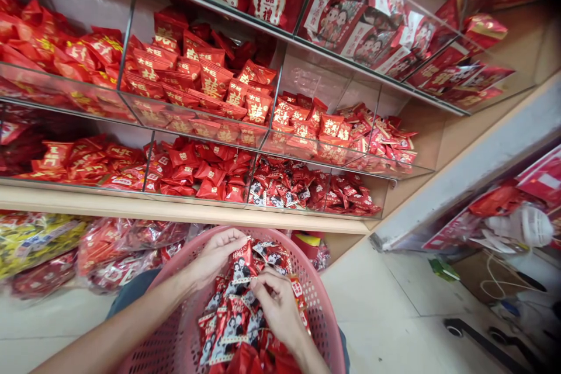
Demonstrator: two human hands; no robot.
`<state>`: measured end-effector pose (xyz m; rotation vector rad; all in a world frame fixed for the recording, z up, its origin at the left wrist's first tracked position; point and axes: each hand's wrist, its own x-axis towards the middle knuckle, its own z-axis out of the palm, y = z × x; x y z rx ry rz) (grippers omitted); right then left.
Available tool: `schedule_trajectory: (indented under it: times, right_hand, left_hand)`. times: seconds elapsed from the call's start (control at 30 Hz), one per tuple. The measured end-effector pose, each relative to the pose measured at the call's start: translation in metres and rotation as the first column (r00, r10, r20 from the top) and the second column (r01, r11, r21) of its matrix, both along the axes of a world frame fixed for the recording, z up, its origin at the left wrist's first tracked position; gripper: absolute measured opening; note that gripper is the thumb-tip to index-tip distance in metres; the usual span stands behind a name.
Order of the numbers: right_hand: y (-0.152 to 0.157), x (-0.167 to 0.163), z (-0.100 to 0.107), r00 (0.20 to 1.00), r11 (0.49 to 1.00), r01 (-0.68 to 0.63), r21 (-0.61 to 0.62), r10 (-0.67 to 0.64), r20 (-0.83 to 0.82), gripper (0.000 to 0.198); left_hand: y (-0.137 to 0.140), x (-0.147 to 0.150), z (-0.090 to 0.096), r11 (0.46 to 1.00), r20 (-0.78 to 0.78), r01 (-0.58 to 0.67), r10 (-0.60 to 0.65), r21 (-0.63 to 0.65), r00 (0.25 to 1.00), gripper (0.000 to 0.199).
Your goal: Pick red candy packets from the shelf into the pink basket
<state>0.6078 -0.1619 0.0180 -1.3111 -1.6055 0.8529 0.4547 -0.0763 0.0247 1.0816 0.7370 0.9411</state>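
A small red candy packet (pixel 243 263) with a black-and-white picture of figures is stretched between both hands. My left hand (pixel 222 250) is closed, pinching its top edge. Lower down, my right hand (pixel 277 299) has thumb and fingertips pressed together at the packet's bottom corner. Both hands are over a pink perforated plastic basket (pixel 322 298). Inside it lie many similar red packets (pixel 234 324), some overlapping and partly hidden by my right hand. The basket stands between my knees.
Ahead rises a wooden shelf unit (pixel 307 221) with clear-walled bins of red packets (pixel 210 79). Plastic bags of sweets (pixel 109 245) lie beneath it on the left. At right are a white wall (pixel 438 204), a white cable (pixel 484 280) and black chair legs (pixel 486 347) on the tiled floor.
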Motion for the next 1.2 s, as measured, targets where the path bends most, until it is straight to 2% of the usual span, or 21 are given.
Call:
schedule_trajectory:
  times: [0.13, 0.4, 0.47, 0.6, 0.7, 0.83, 0.93, 1.1, 1.2]
  right_hand:
    - [0.0, -0.001, 0.0, 0.999, 0.999, 0.025, -0.03, -0.026, -0.028, 0.03]
    - [-0.002, -0.001, -0.006, 0.997, 0.999, 0.014, -0.043, -0.017, -0.069, 0.03]
    - [-0.002, 0.0, -0.005, 0.998, 0.999, 0.015, -0.043, -0.018, -0.068, 0.03]
    - [0.001, -0.001, -0.005, 0.997, 0.998, 0.013, -0.054, -0.017, -0.076, 0.027]
    - [0.003, -0.001, -0.007, 0.995, 0.998, 0.038, -0.045, -0.042, -0.088, 0.028]
    - [0.004, -0.001, -0.012, 0.992, 0.996, 0.062, -0.072, -0.069, -0.107, 0.029]
    - [0.005, -0.004, -0.016, 0.983, 0.991, 0.013, -0.134, -0.037, -0.18, 0.024]
    - [0.006, -0.011, -0.02, 0.936, 0.975, -0.111, -0.191, 0.039, -0.35, 0.027]
    - [0.006, -0.008, -0.02, 0.937, 0.978, -0.062, -0.198, -0.012, -0.35, 0.03]
  left_hand:
    - [0.0, 0.0, -0.001, 0.998, -0.015, -0.054, 0.054, 0.037, 0.998, 0.023]
    - [0.0, -0.007, 0.007, 0.995, -0.097, 0.099, -0.095, 0.029, 0.991, 0.025]
    - [-0.001, -0.006, 0.007, 0.994, -0.127, 0.081, -0.072, 0.067, 0.989, 0.024]
    - [0.001, -0.004, 0.004, 0.993, -0.145, -0.029, 0.045, 0.111, 0.988, 0.025]
    - [0.003, -0.004, 0.003, 0.994, -0.131, -0.053, 0.064, 0.092, 0.989, 0.025]
    - [0.002, -0.006, 0.006, 0.998, -0.111, -0.01, 0.016, 0.057, 0.994, 0.025]
    - [0.0, -0.006, 0.009, 1.0, -0.076, -0.002, 0.004, 0.029, 0.997, 0.024]
    - [-0.003, -0.003, 0.009, 0.999, -0.039, 0.047, -0.048, -0.015, 0.998, 0.024]
    - [-0.001, -0.003, 0.008, 0.994, 0.036, 0.076, -0.074, -0.083, 0.997, 0.023]
